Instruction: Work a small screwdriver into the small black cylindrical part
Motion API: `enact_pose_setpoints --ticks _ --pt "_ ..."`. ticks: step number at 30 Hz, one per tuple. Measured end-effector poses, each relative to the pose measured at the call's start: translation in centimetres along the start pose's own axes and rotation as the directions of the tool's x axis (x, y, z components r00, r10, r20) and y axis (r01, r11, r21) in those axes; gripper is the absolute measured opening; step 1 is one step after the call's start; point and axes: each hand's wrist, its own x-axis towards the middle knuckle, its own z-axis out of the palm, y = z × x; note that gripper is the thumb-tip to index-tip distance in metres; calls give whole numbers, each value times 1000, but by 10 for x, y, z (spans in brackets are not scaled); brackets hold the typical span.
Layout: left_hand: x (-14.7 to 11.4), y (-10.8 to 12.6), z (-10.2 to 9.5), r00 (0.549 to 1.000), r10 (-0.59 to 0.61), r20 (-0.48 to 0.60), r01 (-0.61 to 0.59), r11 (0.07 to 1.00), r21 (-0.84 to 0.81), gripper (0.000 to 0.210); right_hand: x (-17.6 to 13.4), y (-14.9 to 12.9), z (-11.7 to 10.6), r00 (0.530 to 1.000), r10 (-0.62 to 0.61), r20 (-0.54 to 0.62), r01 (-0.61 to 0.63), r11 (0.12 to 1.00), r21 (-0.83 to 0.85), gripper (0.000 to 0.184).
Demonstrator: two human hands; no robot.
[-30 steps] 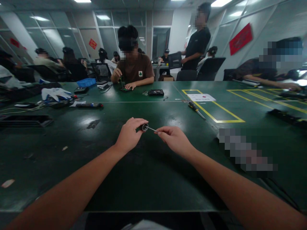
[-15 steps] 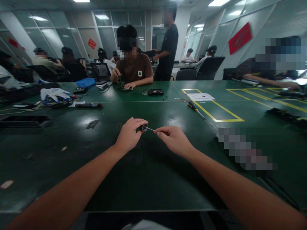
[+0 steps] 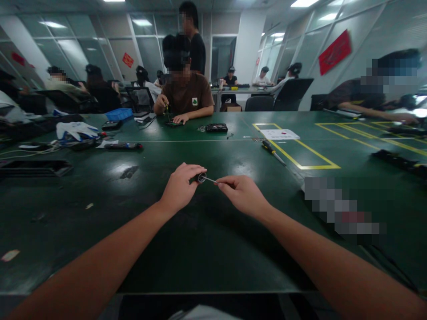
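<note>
My left hand pinches a small dark round part with a shiny rim, over the green table. At its three o'clock, my right hand grips a thin metal rod, whose end meets the part's open face; how deep it goes I can't tell. Out from my hands, a screwdriver lies at two o'clock, a black box near twelve and white gloves at ten. A person in a brown shirt sits across at twelve.

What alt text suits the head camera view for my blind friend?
A person's left hand holds a small dark round part while the right hand pinches a thin rod, its tip at the ringed end, over a green table. Another person sits opposite.
</note>
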Motion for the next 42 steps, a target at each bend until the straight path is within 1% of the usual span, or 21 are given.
enact_pose_setpoints --ticks 9,14,23,28,34,42 --pt "0 -1 0 1000 -14 7 14 1000 -3 32 0 1 -4 1000 13 7 -13 999 -39 31" --pt "1 1 -1 1000 -15 18 15 1000 0 31 -1 -1 -4 1000 2 -6 -2 1000 -15 32" --pt "1 1 -1 1000 -18 25 18 1000 -4 31 0 2 -3 1000 -8 14 9 1000 -27 31" --pt "1 1 -1 1000 -18 15 18 1000 -6 31 1 0 -4 1000 8 29 -7 999 -41 32" --pt "1 1 -1 1000 -13 27 13 1000 3 30 0 0 -5 999 2 -37 -3 1000 -17 32" --pt "1 2 0 998 9 58 -10 1000 11 32 -1 -3 -4 1000 -14 -23 13 998 -56 32"
